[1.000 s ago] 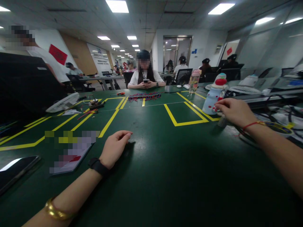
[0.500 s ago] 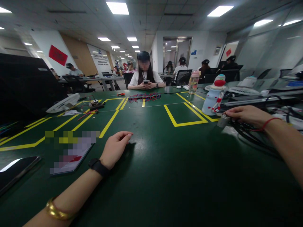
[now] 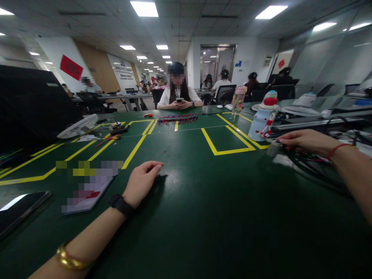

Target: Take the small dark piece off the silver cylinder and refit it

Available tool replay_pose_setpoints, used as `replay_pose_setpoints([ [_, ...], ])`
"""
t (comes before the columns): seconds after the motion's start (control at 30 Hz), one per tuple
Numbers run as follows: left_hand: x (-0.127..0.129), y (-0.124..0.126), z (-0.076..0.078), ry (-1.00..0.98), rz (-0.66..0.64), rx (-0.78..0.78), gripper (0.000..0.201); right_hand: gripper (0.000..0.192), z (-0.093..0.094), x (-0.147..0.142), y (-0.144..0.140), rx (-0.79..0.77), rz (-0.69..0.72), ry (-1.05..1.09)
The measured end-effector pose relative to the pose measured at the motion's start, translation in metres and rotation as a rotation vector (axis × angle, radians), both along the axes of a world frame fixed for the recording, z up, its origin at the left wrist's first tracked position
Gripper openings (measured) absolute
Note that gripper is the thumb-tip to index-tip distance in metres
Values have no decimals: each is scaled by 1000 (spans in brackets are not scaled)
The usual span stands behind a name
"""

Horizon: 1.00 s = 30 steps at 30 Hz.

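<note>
On the green table (image 3: 203,217), my left hand (image 3: 142,182) rests with its fingers curled together and the thumb against the index finger; nothing shows in it. Far to the right, my right hand (image 3: 302,140) pinches the top of a small grey metal cylinder (image 3: 273,148), which looks like a small motor. Black cables (image 3: 309,166) lie bundled under and beside that hand. Just behind the cylinder stands a light-blue bottle (image 3: 259,124) with a red-and-white figure on it.
A phone (image 3: 21,209) and a partly blurred flat case (image 3: 93,193) lie at the left. Further back are wire bundles (image 3: 177,119), a screwdriver (image 3: 148,115), a white fan (image 3: 78,127) and a pink-lidded bottle (image 3: 238,101). Opposite sits a person (image 3: 178,93) holding a phone.
My right hand and forearm have shifted slightly to the right, while the metal cylinder stays almost in place. My left hand has not moved.
</note>
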<state>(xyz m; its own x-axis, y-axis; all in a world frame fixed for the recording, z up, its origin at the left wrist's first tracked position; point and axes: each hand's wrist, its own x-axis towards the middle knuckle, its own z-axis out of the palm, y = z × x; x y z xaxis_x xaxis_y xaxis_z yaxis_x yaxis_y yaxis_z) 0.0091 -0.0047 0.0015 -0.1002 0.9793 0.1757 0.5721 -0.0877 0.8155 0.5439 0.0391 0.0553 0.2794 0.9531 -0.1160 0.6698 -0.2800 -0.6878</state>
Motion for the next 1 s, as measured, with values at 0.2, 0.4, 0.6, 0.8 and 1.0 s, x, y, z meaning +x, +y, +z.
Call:
replay_pose_setpoints([
  [0.2,0,0,-1,8,-11,0,32,53,-2,-1,4,91,-38,-103],
  [0.4,-1,1,-3,13,-9,-5,33,52,-4,2,8,97,-6,-187],
  [0.6,0,-1,-1,12,-21,1,34,55,1,-6,5,90,33,-308],
  [0.8,1,-2,0,4,-18,10,33,49,6,-10,3,84,26,-410],
  [1.0,0,0,-1,11,-36,19,32,45,9,-8,5,68,34,-553],
])
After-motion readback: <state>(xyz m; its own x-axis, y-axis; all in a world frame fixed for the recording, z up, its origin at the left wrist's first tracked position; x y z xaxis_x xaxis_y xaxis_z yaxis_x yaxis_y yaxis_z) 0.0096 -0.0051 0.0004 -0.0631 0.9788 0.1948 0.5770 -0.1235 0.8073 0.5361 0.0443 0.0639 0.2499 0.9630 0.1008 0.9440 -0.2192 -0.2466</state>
